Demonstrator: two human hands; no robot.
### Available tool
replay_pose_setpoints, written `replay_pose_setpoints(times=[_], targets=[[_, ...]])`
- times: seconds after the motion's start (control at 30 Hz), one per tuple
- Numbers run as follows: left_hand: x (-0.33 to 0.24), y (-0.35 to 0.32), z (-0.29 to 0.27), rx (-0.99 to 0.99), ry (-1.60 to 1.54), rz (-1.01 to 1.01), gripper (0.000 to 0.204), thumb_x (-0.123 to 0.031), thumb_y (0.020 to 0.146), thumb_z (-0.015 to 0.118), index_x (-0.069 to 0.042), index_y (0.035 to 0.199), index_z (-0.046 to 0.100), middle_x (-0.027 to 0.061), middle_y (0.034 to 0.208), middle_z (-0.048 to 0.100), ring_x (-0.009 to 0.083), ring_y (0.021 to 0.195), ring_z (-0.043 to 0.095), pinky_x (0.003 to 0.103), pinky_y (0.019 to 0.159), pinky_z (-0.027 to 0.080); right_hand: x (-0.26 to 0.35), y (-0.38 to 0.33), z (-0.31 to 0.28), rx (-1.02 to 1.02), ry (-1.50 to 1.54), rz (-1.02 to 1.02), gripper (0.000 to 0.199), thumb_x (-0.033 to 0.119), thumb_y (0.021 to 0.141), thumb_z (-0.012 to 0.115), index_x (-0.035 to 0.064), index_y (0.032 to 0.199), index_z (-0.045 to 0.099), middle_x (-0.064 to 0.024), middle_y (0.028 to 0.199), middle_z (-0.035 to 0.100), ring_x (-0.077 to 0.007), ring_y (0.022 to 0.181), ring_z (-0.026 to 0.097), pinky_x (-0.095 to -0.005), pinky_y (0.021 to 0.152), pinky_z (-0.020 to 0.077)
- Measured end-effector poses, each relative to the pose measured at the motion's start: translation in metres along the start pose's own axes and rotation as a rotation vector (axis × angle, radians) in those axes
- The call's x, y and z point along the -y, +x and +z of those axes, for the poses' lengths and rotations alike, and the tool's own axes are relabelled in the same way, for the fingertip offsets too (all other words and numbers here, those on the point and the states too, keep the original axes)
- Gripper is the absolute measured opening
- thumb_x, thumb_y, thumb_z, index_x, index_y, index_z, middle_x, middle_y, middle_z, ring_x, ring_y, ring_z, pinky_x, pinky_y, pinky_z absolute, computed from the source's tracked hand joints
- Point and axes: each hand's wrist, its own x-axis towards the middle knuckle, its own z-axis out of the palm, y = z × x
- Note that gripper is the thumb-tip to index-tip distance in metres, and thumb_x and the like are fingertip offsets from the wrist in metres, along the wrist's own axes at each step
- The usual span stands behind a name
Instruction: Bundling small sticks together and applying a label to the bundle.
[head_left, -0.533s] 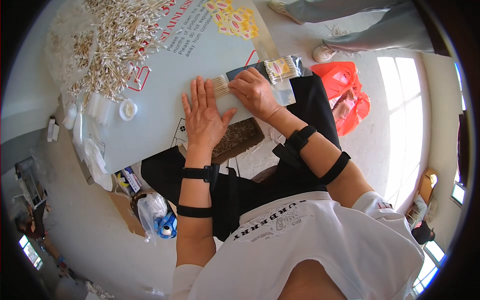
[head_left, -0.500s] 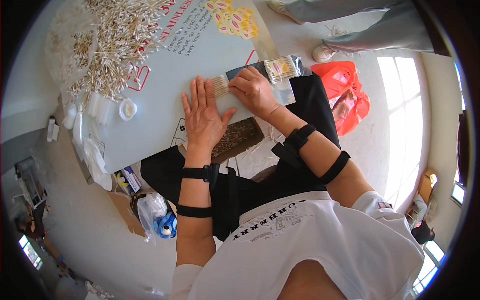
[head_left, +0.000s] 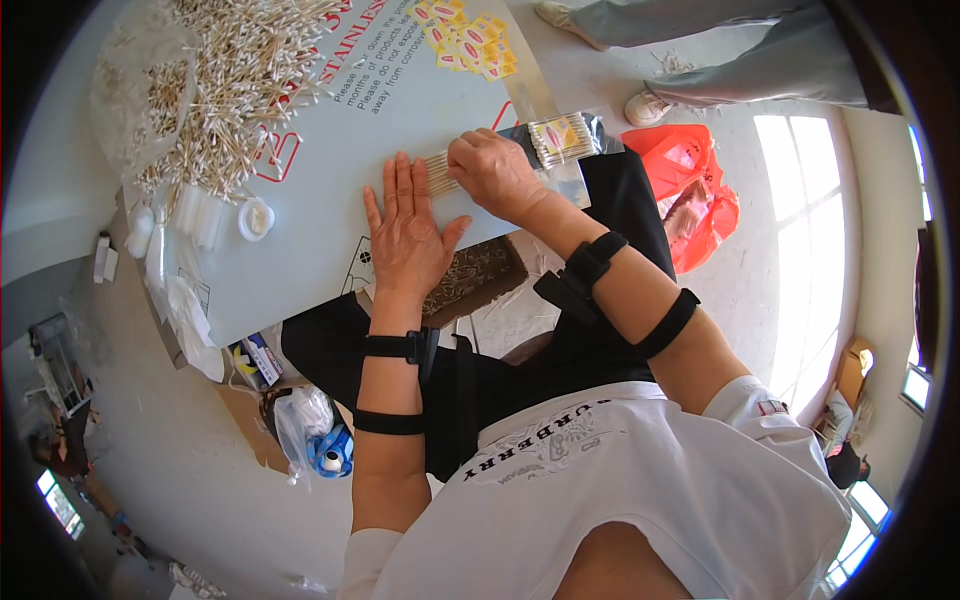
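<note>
My left hand lies flat, palm down and fingers spread, on the pale table sheet. Its fingertips touch a small row of cotton swabs. My right hand is curled over the right end of that row, pressing or pinching the swabs. Just beyond my right hand lies a clear packet of swabs with a yellow label on a dark patch at the table's edge.
A large heap of loose cotton swabs covers the far left of the table. Small white plastic cups and a lid sit near the left edge. An orange plastic bag lies on the floor, and another person's legs stand beyond it.
</note>
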Motion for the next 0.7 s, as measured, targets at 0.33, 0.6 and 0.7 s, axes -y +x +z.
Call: replay_pose_setpoints(times=[0.33,0.6,0.7], targets=[[0.001,-0.002,-0.001,0.017,-0.01,-0.004,0.085,-0.05,0.089,0.058,-0.004,0.151,0.023,0.0167,0.159,0.019,0.0304,0.148,0.014,0.055,0.117,0.008,-0.005,0.014,-0.016,0.317,0.046,0.036,0.007,0.009,0.077,0.062,0.0042,0.075,0.058,-0.0114,0.077,0.062,-0.033,0.078,0.062,-0.0422,0.068,0.0494],[-0.001,-0.002,-0.001,-0.025,-0.018,0.002,0.085,-0.048,0.086,0.062,-0.003,0.149,0.027,0.0171,0.157,0.024,0.0304,0.147,0.018,0.056,0.117,0.01,-0.009,0.017,-0.018,0.364,0.023,-0.029,0.009,0.011,0.08,0.06,0.0033,0.077,0.056,-0.0133,0.078,0.062,-0.0348,0.08,0.061,-0.0439,0.069,0.0494],[-0.002,0.0,-0.001,-0.014,-0.012,-0.003,0.085,-0.048,0.087,0.062,-0.002,0.149,0.028,0.0173,0.157,0.024,0.0306,0.147,0.019,0.056,0.117,0.01,-0.01,0.014,-0.013,0.216,0.095,-0.019,0.01,0.011,0.08,0.06,0.0033,0.075,0.055,-0.013,0.076,0.062,-0.035,0.077,0.062,-0.0443,0.067,0.0494]])
